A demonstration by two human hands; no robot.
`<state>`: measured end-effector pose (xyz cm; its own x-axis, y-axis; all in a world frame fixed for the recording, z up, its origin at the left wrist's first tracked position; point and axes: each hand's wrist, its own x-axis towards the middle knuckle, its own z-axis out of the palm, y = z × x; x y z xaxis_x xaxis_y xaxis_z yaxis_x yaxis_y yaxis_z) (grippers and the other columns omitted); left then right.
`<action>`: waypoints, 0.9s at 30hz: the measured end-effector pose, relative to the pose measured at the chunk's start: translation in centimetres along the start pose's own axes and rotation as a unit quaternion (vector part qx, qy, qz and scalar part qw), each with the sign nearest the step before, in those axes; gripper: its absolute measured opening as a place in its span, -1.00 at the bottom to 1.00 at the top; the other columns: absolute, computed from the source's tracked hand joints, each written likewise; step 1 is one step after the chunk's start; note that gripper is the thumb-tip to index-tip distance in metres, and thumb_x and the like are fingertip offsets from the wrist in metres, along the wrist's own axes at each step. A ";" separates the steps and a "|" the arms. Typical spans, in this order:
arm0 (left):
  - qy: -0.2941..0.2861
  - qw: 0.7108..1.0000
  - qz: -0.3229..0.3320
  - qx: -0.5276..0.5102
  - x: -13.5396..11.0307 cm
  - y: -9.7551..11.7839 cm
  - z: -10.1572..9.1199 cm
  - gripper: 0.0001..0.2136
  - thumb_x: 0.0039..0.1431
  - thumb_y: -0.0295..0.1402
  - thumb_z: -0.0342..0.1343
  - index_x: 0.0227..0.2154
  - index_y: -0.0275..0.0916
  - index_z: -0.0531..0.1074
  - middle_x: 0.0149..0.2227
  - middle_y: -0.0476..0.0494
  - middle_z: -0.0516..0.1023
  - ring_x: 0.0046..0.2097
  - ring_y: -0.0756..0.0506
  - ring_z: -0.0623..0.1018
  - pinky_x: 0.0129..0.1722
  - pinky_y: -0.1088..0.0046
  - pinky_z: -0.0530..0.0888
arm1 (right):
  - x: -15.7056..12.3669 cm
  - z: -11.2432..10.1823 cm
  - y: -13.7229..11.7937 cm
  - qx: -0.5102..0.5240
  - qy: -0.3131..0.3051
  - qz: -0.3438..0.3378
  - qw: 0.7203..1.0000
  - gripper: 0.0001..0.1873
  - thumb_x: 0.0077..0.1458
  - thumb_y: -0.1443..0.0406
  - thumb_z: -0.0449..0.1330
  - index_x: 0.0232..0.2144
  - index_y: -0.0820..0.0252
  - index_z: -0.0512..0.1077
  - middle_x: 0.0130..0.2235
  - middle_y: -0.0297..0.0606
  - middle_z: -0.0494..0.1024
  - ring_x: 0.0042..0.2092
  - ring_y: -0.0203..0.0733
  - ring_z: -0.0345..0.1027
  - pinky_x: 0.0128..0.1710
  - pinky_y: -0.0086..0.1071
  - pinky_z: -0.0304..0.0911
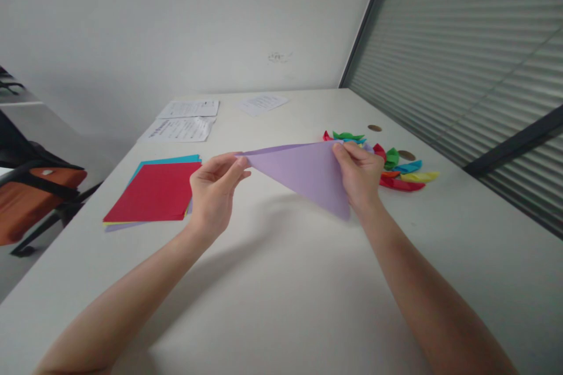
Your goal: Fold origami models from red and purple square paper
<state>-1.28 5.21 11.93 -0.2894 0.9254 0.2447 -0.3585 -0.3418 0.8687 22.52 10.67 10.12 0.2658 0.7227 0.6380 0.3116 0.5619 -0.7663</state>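
Observation:
A lilac sheet of paper [305, 174], folded into a triangle, is held up above the white table [281, 281]. My left hand [215, 193] pinches its left corner between thumb and fingers. At the right corner, my right hand [360, 173] grips the paper with fingers closed over the fold. The triangle's point hangs down toward me, just left of my right wrist.
A stack of coloured square sheets, red on top [153, 192], lies left of my left hand. Several small folded paper pieces [396, 167] in mixed colours sit behind my right hand. Printed pages [185, 120] lie at the back. An orange chair [30, 193] stands at the left.

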 end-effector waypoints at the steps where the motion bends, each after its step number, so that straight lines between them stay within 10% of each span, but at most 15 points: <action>1: 0.005 1.000 -0.001 -0.004 0.0 0.0 0.0 -0.84 -0.13 -0.33 0.40 -0.46 -0.18 0.56 -0.40 -0.01 0.61 -0.31 -0.01 0.59 -0.29 0.46 0.52 | 0.0 0.0 0.0 0.000 -0.001 -0.001 1.000 -0.64 0.05 0.11 0.25 -0.64 0.18 0.34 -0.56 -0.43 0.16 -0.47 -0.35 0.04 -0.45 -0.41 0.03; 27: 0.032 0.998 -0.016 -0.053 0.2 0.5 0.2 -0.86 -0.21 -0.33 0.42 -0.60 -0.13 0.55 -0.40 0.00 0.59 -0.40 0.06 0.47 -0.40 0.51 0.37 | 0.0 0.1 -0.1 0.011 0.005 -0.007 1.000 -0.67 0.04 0.14 0.27 -0.64 0.18 0.38 -0.56 -0.42 0.22 -0.46 -0.35 0.09 -0.43 -0.41 0.09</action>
<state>-1.35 5.24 12.47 -0.3313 0.9247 0.1876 -0.4585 -0.3315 0.8246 22.39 10.60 10.20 0.2697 0.7104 0.6501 0.2956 0.5814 -0.7580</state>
